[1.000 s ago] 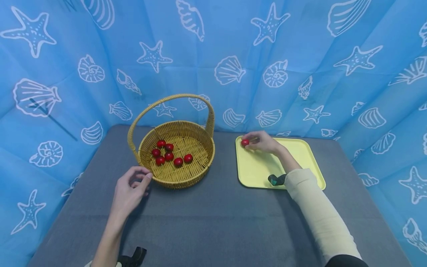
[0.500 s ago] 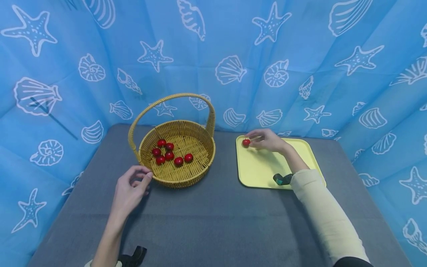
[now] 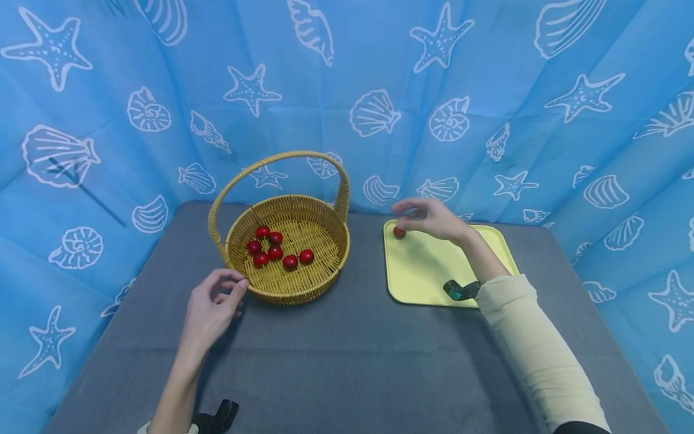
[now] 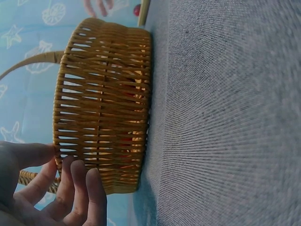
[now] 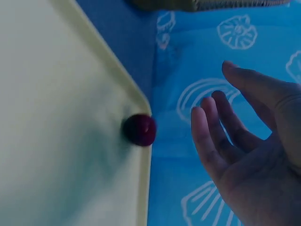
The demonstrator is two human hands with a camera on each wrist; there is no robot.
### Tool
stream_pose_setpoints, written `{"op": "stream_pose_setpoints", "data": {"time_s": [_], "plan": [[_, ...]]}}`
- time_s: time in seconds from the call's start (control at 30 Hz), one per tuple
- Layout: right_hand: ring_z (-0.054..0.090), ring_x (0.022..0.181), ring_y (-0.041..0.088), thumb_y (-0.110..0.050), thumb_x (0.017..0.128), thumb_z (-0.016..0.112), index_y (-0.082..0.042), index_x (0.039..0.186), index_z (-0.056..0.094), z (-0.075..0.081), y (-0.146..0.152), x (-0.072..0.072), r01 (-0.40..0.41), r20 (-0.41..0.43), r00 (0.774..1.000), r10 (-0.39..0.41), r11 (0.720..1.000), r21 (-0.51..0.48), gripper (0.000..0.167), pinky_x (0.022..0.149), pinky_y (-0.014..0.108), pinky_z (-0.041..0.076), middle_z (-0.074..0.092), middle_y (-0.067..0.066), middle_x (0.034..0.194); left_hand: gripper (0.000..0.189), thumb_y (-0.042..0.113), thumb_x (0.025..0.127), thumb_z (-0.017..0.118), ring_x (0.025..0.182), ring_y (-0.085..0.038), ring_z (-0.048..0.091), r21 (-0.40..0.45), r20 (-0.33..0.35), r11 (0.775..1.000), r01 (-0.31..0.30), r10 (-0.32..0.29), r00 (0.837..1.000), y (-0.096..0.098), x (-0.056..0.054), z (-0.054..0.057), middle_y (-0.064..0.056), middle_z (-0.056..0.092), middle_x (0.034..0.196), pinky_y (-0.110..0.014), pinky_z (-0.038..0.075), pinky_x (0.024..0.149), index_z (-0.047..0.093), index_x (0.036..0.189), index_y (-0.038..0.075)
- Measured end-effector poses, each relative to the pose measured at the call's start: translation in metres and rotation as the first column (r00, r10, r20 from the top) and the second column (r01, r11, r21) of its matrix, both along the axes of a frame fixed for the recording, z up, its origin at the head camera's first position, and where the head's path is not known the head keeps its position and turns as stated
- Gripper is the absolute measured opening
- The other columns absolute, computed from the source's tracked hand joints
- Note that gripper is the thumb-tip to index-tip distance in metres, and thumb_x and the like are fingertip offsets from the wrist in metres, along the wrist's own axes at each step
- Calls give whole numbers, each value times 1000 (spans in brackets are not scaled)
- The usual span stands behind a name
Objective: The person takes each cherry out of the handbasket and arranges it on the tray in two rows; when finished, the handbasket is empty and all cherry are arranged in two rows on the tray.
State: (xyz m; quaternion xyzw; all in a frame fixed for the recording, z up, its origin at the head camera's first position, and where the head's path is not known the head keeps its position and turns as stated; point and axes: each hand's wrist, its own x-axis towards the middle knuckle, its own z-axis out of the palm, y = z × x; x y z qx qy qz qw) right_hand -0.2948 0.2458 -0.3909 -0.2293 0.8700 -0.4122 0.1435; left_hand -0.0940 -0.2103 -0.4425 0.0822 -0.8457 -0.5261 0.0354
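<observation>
My left hand (image 3: pixel 214 307) pinches the near-left rim of a round wicker basket (image 3: pixel 303 295) with an arched handle. In the left wrist view, its thumb and fingers lie on either side of the basket's woven rim (image 4: pixel 57 113). Inside the basket are several red cherries (image 3: pixel 275 252). My right hand (image 3: pixel 434 218) hovers over a yellow tray (image 3: pixel 412 280), fingers parted and holding nothing. Just below its fingertips, one cherry (image 3: pixel 399 232) rests in the tray's far-left corner. The right wrist view shows this cherry (image 5: pixel 140 130) apart from the hand (image 5: pixel 254 141).
A grey cloth (image 3: pixel 347 361) covers the table. Behind it hangs a blue curtain (image 3: pixel 325 90) printed with white shells and starfish, close to the basket and the tray. A strip of grey table separates basket and tray.
My right hand has let go of the cherry in the tray's corner and risen above it, fingers spreading. The left hand stays on the basket rim.
</observation>
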Motion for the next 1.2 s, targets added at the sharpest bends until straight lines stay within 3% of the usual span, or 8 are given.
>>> {"op": "stream_pose_setpoints", "data": {"time_s": [0.27, 0.37, 0.5, 0.6, 0.7, 0.77, 0.97, 1.2], "plan": [[71, 131, 35, -14, 101, 78, -7, 139, 70, 24, -31, 15, -55, -11, 998, 54, 995, -88, 39, 99, 29, 62, 70, 15, 144, 31, 33, 109, 68, 76, -18, 76, 7, -42, 1000, -12, 12, 999, 2, 0, -2, -23, 74, 115, -29, 65, 67, 67, 128, 8], [77, 109, 24, -14, 101, 78, -8, 139, 69, 29, -41, 21, -84, -2, 996, 84, 990, -113, 40, 80, 30, 64, 72, 15, 139, 31, 32, 109, 68, 75, -18, 76, 15, -54, 1000, -12, 13, 998, 3, 0, -2, -24, 74, 114, -29, 65, 66, 67, 127, 6], [70, 84, 14, -11, 101, 77, -7, 138, 70, 34, -58, 26, -140, 14, 989, 144, 978, -153, 38, 58, 29, 52, 74, 16, 129, 31, 31, 109, 68, 74, -18, 77, 23, -51, 1000, -15, 16, 999, 3, 0, -2, -25, 74, 114, -31, 66, 66, 67, 127, 7], [74, 93, 13, -7, 100, 77, -3, 136, 70, 36, -73, 28, -196, -10, 980, 198, 966, -171, 37, 69, 27, 60, 75, 17, 129, 30, 30, 108, 69, 73, -18, 77, 29, -48, 999, -18, 19, 999, 3, 0, -2, -26, 74, 114, -31, 66, 67, 67, 127, 6], [77, 109, 18, -5, 100, 76, 1, 135, 69, 37, -87, 27, -249, -33, 968, 247, 952, -176, 37, 97, 33, 64, 74, 21, 132, 31, 30, 108, 69, 73, -18, 77, 33, -45, 999, -19, 20, 999, 2, 1, -2, -26, 73, 115, -31, 66, 67, 67, 128, 6], [77, 112, 20, -6, 100, 77, 1, 136, 69, 38, -97, 27, -273, -30, 962, 273, 945, -179, 37, 107, 38, 62, 74, 21, 134, 31, 31, 108, 69, 74, -17, 77, 33, -39, 999, -18, 19, 999, 2, 1, -2, -25, 73, 115, -29, 65, 67, 67, 128, 7], [76, 114, 25, -7, 98, 78, -5, 133, 72, 40, -127, 22, -330, -32, 944, 329, 926, -182, 35, 109, 40, 62, 76, 13, 133, 31, 30, 108, 69, 74, -18, 77, 24, -39, 1000, -19, 20, 999, 2, 0, -2, -23, 74, 114, -27, 64, 66, 67, 128, 7], [75, 120, 30, -8, 99, 78, -3, 133, 71, 40, -164, 14, -378, -26, 925, 380, 908, -183, 35, 106, 36, 62, 76, 14, 134, 29, 31, 109, 68, 74, -18, 76, 9, -44, 1000, -22, 23, 999, 2, 0, -3, -22, 74, 113, -28, 65, 66, 67, 127, 8]]}}
